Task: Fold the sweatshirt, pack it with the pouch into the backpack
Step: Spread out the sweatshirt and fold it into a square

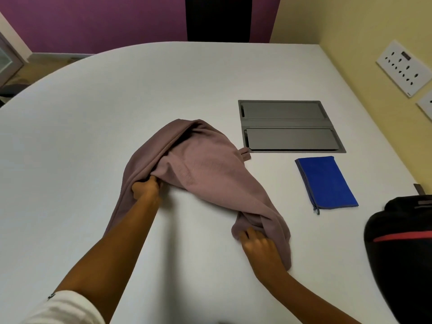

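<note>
White sleeve (58,307) at the near edge of the bench (93,113), bare forearm reaching out from it. The left grip (146,188) is curled tight round a bunch of the mauve sweatshirt (205,169), which is crumpled mid-bench and partly lifted. The right grip (257,244) pinches its other end closer to the near edge, fingers closed on the cloth. The blue pouch (327,181) lies flat toward the right edge, apart from the sweatshirt. The black backpack (402,249) with a red stripe sits at the near right corner. The grey hatch (289,126) is set into the bench just beyond the pouch.
</note>
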{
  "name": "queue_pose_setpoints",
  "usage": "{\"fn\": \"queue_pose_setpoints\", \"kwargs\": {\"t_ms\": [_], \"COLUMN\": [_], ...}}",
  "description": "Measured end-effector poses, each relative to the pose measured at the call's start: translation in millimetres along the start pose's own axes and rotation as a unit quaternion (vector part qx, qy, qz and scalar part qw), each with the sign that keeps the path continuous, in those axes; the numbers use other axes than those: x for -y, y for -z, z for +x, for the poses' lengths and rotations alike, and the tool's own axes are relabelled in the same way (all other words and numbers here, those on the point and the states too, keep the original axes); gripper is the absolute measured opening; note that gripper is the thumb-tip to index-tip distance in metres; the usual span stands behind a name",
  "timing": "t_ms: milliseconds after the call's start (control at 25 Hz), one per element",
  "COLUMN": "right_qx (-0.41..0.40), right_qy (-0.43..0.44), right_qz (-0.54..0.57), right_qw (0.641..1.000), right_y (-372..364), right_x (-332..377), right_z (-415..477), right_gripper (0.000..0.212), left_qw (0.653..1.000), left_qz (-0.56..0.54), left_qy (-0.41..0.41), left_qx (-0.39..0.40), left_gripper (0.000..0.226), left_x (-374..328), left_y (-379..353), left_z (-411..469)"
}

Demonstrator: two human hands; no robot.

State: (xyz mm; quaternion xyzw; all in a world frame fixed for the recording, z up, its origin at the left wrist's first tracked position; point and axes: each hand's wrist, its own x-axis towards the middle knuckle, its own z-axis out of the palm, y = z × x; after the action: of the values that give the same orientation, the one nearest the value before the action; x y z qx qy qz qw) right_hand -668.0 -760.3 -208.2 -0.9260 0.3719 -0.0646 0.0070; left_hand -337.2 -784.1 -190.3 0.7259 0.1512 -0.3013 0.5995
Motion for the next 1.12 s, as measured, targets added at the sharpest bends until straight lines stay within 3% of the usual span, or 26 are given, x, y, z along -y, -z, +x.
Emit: {"fn": "queue_pose_setpoints", "kwargs": {"t_ms": [120, 240, 320, 480, 600, 720, 840, 1000, 1120], "right_qx": [-0.072, -0.107, -0.128, -0.170, -0.162, -0.156, -0.120, -0.057, -0.087], "right_qy": [-0.026, -0.056, -0.086, -0.149, -0.185, -0.211, -0.222, -0.198, -0.112], "right_qz": [-0.002, 0.039, 0.023, 0.030, 0.052, 0.043, -0.010, -0.001, 0.058], "right_qw": [0.997, 0.992, 0.988, 0.974, 0.968, 0.964, 0.968, 0.979, 0.988], "right_y": [5.0, 22.8, 43.5, 60.7, 54.2, 51.4, 44.7, 23.4, 26.0], "right_x": [-17.8, -40.8, -54.7, -64.5, -63.0, -67.6, -68.6, -32.7, 3.3], "right_z": [3.0, 2.8, 1.8, -6.4, -21.6, -36.6, -39.7, -34.4, -22.3], "right_gripper": [0.046, 0.057, 0.054, 0.046, 0.042, 0.035, 0.032, 0.063, 0.049], "left_qw": [0.996, 0.986, 0.979, 0.952, 0.913, 0.889, 0.888, 0.870, 0.846], "left_qz": [-0.006, 0.007, 0.019, 0.137, 0.334, 0.408, 0.404, 0.412, 0.434], "left_qy": [-0.076, -0.152, -0.187, -0.268, -0.199, -0.111, -0.148, -0.242, -0.281], "left_qx": [0.040, 0.068, 0.081, 0.051, 0.126, 0.177, 0.160, 0.119, 0.133], "left_gripper": [0.055, 0.038, 0.028, 0.026, 0.019, 0.024, 0.030, 0.023, 0.013], "left_x": [-36.1, -78.2, -98.6, -122.6, -142.6, -164.5, -170.4, -142.8, -116.9], "left_y": [-3.7, -11.1, -12.0, -5.7, 12.8, 38.2, 46.4, 46.2, 54.3], "left_z": [-19.5, -48.5, -69.7, -104.5, -110.3, -107.6, -109.0, -113.1, -112.1]}}
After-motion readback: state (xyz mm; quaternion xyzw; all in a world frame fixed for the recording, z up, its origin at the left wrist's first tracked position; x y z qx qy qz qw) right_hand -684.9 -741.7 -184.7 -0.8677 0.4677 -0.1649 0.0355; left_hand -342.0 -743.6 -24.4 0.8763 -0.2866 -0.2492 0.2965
